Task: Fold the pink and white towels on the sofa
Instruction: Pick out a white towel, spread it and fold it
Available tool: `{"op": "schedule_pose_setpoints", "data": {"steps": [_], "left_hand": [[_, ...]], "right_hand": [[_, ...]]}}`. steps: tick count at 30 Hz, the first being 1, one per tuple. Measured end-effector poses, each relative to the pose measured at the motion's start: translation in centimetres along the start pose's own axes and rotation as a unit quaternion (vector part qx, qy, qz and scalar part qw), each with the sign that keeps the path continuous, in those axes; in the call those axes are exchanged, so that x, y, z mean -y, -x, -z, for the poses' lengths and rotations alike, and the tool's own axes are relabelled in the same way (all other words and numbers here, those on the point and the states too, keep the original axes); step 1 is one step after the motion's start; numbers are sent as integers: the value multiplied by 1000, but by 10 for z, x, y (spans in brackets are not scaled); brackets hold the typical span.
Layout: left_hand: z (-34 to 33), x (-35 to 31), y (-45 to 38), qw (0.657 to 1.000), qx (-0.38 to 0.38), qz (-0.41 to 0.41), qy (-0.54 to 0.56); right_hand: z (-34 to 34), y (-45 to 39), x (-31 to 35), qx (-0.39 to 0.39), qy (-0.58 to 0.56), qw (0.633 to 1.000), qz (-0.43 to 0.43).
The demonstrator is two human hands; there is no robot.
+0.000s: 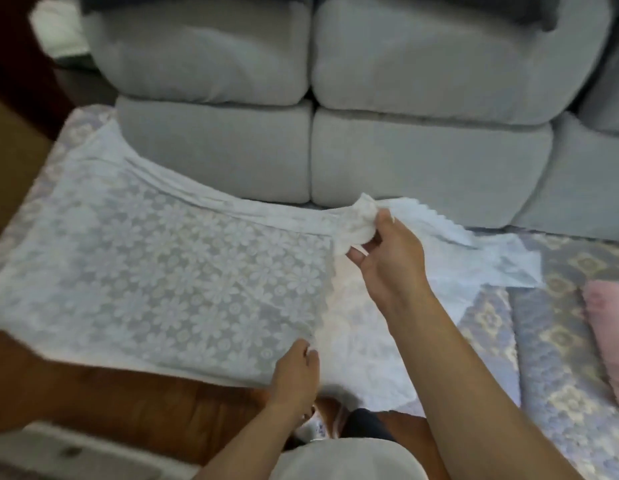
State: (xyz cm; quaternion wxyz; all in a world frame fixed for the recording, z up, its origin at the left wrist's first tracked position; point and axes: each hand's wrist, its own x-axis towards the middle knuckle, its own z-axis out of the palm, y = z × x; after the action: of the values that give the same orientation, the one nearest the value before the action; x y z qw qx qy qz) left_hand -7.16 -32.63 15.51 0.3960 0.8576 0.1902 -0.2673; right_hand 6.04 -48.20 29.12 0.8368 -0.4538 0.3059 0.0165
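Folding the white towel on the sofa seat

The white towel (169, 258) lies spread over the sofa (422, 157) seat, long axis left to right. The left hand (296, 372) pinches its near edge; the right hand (387, 258), farther back, grips a bunched far corner. The fold likely carries leftward. The pink towel (609, 334) waits at the seat's right edge.
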Motion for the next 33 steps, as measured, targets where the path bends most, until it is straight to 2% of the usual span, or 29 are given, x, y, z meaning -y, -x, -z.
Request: {"op": "schedule_pose_setpoints", "data": {"steps": [2,4,6,9,11,14,17,21,23,25,28,31,33], "left_hand": [[30,46,-6,998,20,43,-49],[60,93,-4,993,6,113,-37],[86,136,0,978,-30,202,37],[126,189,3,921,-104,312,206],[156,221,-1,889,-139,338,275],[212,268,-31,868,-166,329,334],[278,321,-84,877,-171,310,326],[380,402,-171,935,-107,261,216],[438,445,-199,956,-102,243,132],[497,478,-229,956,-127,246,98],[571,518,-270,938,-163,273,136],[608,540,-304,938,-149,288,120],[616,545,-328,937,-140,273,164]], "right_hand": [[-25,-11,-25,28,24,999,-33],[-53,-16,-48,52,69,995,-53],[-82,-20,-70,64,125,988,-64],[-124,-24,-102,70,184,978,-68],[-153,-24,-129,69,210,973,-66],[-200,-20,-183,62,244,966,-66],[-251,-16,-257,44,278,958,-59],[-323,-8,-375,-20,305,951,-55],[-353,2,-426,-65,327,940,-69],[-373,12,-457,-106,368,921,-74],[-391,28,-479,-145,424,891,-73],[-400,38,-487,-157,467,867,-72],[-404,43,-492,-166,486,855,-69]]}}
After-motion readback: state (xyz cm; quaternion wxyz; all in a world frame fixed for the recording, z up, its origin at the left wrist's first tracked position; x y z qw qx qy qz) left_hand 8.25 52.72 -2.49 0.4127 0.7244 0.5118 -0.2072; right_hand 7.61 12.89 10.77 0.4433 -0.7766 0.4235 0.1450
